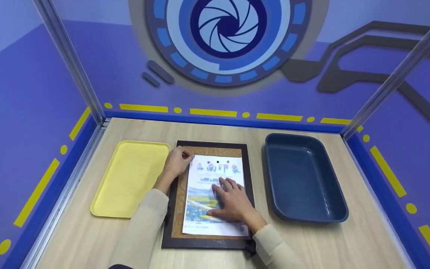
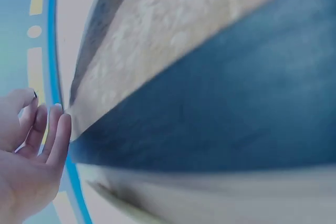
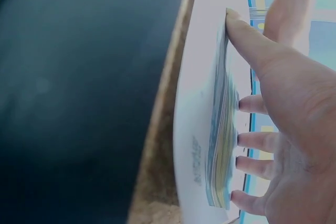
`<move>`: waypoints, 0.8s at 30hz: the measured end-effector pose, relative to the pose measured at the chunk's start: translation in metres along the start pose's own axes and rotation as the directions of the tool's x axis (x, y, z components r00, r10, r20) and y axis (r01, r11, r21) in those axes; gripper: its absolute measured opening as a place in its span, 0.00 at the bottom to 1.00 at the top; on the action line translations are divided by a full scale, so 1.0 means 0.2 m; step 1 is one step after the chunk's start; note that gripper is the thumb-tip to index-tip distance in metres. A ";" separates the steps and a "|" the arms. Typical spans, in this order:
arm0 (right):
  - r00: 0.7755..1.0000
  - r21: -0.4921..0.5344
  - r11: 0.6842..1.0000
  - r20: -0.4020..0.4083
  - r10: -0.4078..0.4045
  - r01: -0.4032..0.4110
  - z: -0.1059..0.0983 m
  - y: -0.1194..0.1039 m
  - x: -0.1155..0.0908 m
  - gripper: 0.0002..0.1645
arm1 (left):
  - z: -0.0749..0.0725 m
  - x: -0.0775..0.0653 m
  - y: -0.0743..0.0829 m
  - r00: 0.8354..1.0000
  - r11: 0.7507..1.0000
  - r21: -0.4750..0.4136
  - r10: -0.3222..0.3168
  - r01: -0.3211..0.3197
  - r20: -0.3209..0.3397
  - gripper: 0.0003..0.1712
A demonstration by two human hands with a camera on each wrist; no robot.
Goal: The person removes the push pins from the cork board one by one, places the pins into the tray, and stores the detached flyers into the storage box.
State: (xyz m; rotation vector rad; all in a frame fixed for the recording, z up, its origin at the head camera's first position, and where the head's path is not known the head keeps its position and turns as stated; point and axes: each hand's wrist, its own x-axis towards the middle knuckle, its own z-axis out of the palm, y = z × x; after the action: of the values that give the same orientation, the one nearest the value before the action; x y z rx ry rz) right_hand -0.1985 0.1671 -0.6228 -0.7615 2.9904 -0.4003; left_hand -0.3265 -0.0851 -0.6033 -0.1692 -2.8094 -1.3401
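Observation:
A white poster (image 1: pixel 215 209) with blue Chinese lettering and a painted yellow-and-blue landscape lies on a cork board (image 1: pixel 180 209) framed in black. My right hand (image 1: pixel 233 200) rests on the poster's lower right half, fingers spread; the right wrist view shows its fingertips (image 3: pixel 244 103) on the sheet. At the poster's upper left corner is my left hand (image 1: pixel 177 161), thumb and a finger brought together. Something small and dark (image 2: pixel 35 94) shows at those tips in the left wrist view; its kind is unclear. Several small dark dots (image 1: pixel 217 161) line the poster's top.
Left of the board lies a shallow yellow tray (image 1: pixel 125 186), partly behind my left forearm. A deep dark blue bin (image 1: pixel 304 179) stands to its right. Printed blue panels (image 1: pixel 222 101) enclose the wooden table (image 1: pixel 364 231) at the back and sides.

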 end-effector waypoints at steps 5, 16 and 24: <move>1.000 -0.012 1.000 0.003 -0.004 0.004 0.01 0.00 0.01 0.58 | -0.12 -0.03 -0.02 0.995 0.993 -0.069 0.093 -0.096 -0.043 0.06; 1.000 -0.008 1.000 -0.006 -0.010 0.010 -0.01 0.00 0.00 0.58 | -0.34 -0.09 -0.18 0.991 0.993 -0.095 0.060 -0.071 -0.117 0.10; 1.000 -0.022 0.999 -0.015 -0.025 0.025 0.00 0.01 0.00 0.58 | -0.39 -0.15 -0.34 0.985 0.997 -0.073 0.026 -0.038 -0.168 0.11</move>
State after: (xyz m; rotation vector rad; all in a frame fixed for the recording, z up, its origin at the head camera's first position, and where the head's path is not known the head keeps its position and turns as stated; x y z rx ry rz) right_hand -0.1990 0.1687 -0.6232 -0.8018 3.0073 -0.3766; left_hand -0.3070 -0.1906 -0.6094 -0.0979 -2.6102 -1.3850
